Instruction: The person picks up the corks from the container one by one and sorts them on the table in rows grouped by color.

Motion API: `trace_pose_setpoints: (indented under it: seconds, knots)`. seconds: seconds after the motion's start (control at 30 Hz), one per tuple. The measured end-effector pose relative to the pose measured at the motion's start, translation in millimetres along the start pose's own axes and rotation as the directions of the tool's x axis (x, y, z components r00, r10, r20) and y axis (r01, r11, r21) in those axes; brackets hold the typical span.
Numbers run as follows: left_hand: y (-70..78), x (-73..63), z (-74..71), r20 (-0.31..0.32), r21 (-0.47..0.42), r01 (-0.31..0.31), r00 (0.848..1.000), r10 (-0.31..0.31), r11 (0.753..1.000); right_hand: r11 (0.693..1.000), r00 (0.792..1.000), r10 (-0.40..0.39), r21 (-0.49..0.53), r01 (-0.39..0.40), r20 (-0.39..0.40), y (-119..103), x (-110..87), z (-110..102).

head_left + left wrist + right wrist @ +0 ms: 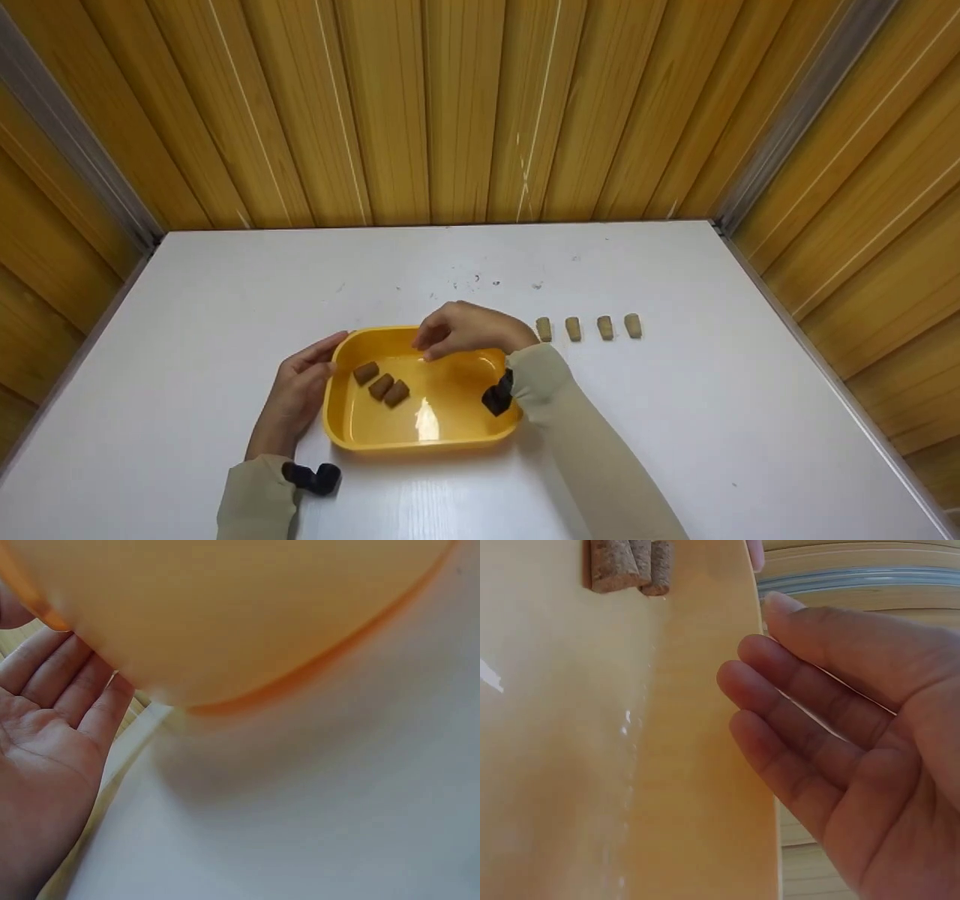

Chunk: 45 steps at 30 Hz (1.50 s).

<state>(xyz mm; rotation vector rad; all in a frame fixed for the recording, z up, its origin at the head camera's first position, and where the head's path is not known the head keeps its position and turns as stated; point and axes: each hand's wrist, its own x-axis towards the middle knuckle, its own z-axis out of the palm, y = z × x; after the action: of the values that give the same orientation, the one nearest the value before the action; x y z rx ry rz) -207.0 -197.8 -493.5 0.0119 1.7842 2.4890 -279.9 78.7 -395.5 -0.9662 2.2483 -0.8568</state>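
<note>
A yellow plastic tray (420, 448) lies in front of me on the white table. My left hand (296, 394) holds its left wall, thumb at the rim and fingers along the outside; the left wrist view shows these fingers (101, 709) against the wall. Three brown cork stoppers (382, 386) rest inside the tray, on its left side. Over the tray's far edge hovers my right hand (465, 330), its fingers loosely bent. In the right wrist view no object shows between that hand's thumb and fingers (754, 739); the cork stoppers (615, 566) appear at the top.
Several paler cork stoppers (574, 328) stand in a row on the white table (720, 420), to the right of the tray. Small dark specks (495, 283) mark the tabletop behind it. Wood-patterned panels (457, 112) rise along the table's back and sides.
</note>
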Motion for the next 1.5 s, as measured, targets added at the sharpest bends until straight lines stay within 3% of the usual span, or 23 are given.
trace_pose_setpoints:
  seconds: [0.7, 1.17, 1.5]
  knots:
    - [-0.8, 1.9, 0.0, 0.007, 0.006, 0.005, 1.0, -0.005, 1.0, 0.999, 0.995, 0.032, 0.001, -0.032, 0.092, -0.4, 30.4, 32.5]
    - [-1.5, 1.2, -1.2, 0.009, -0.007, -0.006, 1.0, 0.006, 1.0, 0.998, 0.991, 0.069, -0.021, -0.067, 0.115, 0.8, 33.7, 43.7]
    - [-0.1, 0.7, 0.5, 0.016, -0.013, -0.024, 1.0, 0.024, 1.0, 0.989, 0.985, 0.118, -0.106, -0.105, 0.123, 1.8, 32.9, 46.3]
